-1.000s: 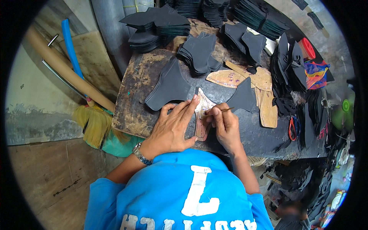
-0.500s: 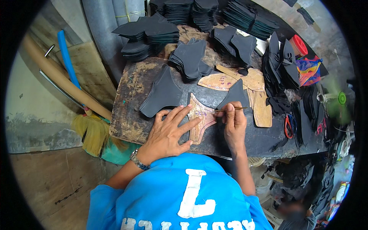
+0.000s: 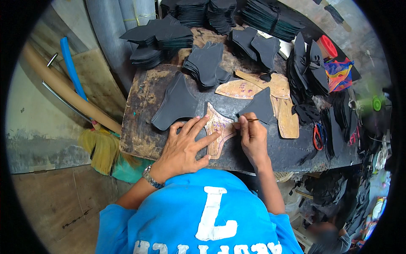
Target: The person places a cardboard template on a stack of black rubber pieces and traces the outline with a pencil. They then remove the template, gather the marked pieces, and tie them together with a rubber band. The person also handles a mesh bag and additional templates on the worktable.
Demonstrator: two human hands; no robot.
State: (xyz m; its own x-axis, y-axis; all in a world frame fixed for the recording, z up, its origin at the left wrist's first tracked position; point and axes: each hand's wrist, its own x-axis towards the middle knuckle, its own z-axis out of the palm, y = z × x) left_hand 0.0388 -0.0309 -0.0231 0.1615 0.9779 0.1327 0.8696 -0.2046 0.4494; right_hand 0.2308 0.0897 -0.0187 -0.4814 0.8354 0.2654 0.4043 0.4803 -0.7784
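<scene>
Worktop: worn, dark-stained board; carries everything below.
Black stacks: piles of cut black pieces fill the far edge and the right side; one loose black piece lies flat near the left edge.
Spare patterns: tan card shapes lie at mid-board, partly under a black piece.
Scissors: red-handled, near the right edge, well apart from both hands.
Pattern: tan card shape flat on a dark sheet at the near edge, between the two hands.
Left hand: fingers spread wide, palm down, pressing the pattern onto the sheet.
Right hand: fingers pinched narrow around a thin tool; the tip sits at the pattern's right edge.
Risk 1: the pattern may creep under the tool's sideways push, since the left fingers cover only its left part; the outline would then come out off shape.
Risk 2: the tool passes close to the left fingertips; a slip could nick them.
Risk 3: the tool could stray off the pattern's rim on the curve.
</scene>
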